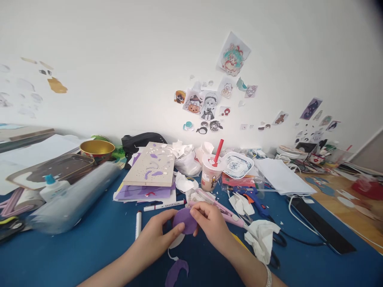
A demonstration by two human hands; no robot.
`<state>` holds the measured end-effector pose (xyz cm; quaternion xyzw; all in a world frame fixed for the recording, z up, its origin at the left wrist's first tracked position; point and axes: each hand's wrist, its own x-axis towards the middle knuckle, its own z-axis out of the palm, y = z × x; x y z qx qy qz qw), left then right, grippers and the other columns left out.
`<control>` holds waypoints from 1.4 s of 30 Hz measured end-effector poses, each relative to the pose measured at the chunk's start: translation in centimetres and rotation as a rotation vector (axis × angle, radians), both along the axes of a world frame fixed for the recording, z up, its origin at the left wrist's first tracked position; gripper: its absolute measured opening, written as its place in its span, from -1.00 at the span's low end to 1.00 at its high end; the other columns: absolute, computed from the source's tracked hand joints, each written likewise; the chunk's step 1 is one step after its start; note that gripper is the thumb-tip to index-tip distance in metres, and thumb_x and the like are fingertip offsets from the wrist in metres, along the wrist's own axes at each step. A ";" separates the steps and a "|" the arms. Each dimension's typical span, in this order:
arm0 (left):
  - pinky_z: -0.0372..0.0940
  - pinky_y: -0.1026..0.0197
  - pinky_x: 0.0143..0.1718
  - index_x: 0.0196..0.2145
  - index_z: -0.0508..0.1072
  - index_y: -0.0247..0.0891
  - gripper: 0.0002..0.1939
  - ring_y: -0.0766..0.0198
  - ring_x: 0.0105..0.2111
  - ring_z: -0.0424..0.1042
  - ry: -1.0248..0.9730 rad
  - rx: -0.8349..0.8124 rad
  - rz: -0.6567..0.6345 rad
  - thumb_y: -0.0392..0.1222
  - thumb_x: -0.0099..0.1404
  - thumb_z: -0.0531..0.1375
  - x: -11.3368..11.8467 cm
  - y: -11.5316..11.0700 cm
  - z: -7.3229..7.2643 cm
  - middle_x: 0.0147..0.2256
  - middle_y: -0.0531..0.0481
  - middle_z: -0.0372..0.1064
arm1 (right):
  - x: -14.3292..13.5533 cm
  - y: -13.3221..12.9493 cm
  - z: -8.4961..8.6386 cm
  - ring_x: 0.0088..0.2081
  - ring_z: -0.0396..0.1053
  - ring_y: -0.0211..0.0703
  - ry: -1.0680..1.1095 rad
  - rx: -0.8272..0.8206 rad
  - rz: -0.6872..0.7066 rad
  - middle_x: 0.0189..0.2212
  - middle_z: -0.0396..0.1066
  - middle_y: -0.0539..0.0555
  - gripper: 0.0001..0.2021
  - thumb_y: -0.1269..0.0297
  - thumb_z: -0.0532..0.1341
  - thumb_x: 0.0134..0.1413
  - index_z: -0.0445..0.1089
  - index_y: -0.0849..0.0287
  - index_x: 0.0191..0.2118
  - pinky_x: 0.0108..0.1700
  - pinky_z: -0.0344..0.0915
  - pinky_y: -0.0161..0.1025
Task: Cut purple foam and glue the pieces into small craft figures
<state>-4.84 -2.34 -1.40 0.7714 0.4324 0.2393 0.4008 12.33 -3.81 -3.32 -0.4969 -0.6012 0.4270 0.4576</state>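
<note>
Between my two hands is a rounded piece of purple paper (186,220). My left hand (163,229) grips its left edge, thumb in front and fingers behind. At the upper right edge, my right hand (209,219) pinches the same piece between thumb and fingertips. Just below lies a white rounded piece (177,242), partly covered by my left hand. A curved purple paper scrap (176,272) rests on the blue table nearer to me. Behind my hands are a capped marker (164,205) and a pink hair straightener (227,213).
A drink cup (210,179) with a red straw stands behind my hands. Left of it, a board (151,165) with purple scraps lies on purple sheets. Crumpled tissue (262,237) and a blue glue gun (255,199) lie right. A clear plastic roll (77,201) and glue bottle (53,188) are left.
</note>
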 end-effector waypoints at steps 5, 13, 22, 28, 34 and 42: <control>0.18 0.28 -0.58 -0.50 0.33 -0.28 -0.64 0.31 -0.65 0.26 -0.247 -0.276 0.018 0.10 0.14 0.08 0.2 0.5 -0.5 -0.68 0.09 0.28 | 0.2 -0.2 0.1 -0.70 0.22 -0.32 -0.056 0.114 -0.166 -0.71 0.28 -0.05 -0.64 0.06 -0.04 0.16 0.24 0.17 -0.51 -0.61 0.14 -0.37; 0.35 0.19 -0.27 -0.32 0.44 -0.31 -0.54 0.15 -0.36 0.49 -0.443 -0.586 -0.066 0.16 0.01 0.23 0.6 -0.1 -0.7 -0.43 -0.06 0.51 | 0.0 -0.2 0.4 -0.37 0.39 -0.19 -0.153 0.223 -0.097 -0.34 0.45 0.06 -0.76 0.18 0.16 0.03 0.34 0.16 -0.18 -0.29 0.33 -0.23; 0.37 0.20 -0.26 -0.33 0.45 -0.34 -0.55 0.14 -0.32 0.50 -0.433 -0.579 -0.143 0.16 0.06 0.20 0.5 -0.3 -0.7 -0.38 -0.10 0.51 | 0.1 -0.2 0.3 -0.25 0.38 -0.15 -0.287 0.432 -0.171 -0.24 0.43 0.10 -0.77 0.26 0.11 0.08 0.33 0.13 -0.13 -0.18 0.32 -0.19; 0.37 0.23 -0.29 -0.33 0.44 -0.34 -0.51 0.17 -0.35 0.50 -0.434 -0.602 -0.114 0.18 0.00 0.23 0.6 -0.3 -0.5 -0.41 -0.07 0.50 | 0.3 -0.2 0.6 -0.15 0.34 -0.10 -0.399 0.522 -0.102 -0.21 0.42 0.09 -0.77 0.31 0.16 0.03 0.35 0.12 -0.14 -0.11 0.28 -0.17; 0.35 0.22 -0.25 -0.24 0.43 -0.31 -0.52 0.20 -0.33 0.48 -0.500 -0.637 0.003 0.12 0.00 0.26 0.6 -0.4 0.2 -0.35 -0.07 0.51 | 0.6 -0.1 0.6 -0.38 0.38 -0.21 -0.366 0.476 -0.119 -0.37 0.45 0.04 -0.88 0.34 0.13 0.06 0.40 0.14 -0.28 -0.36 0.32 -0.29; 0.32 0.11 -0.23 -0.24 0.46 -0.35 -0.55 0.12 -0.26 0.44 -0.842 -0.884 -0.147 0.08 0.28 -0.02 0.0 -0.5 0.2 -0.29 -0.18 0.47 | 0.5 -1.7 0.4 -0.23 0.40 -0.18 -0.580 1.079 -0.092 -0.29 0.46 0.12 -0.73 0.50 0.04 0.14 0.37 0.17 -0.10 -0.21 0.37 -0.27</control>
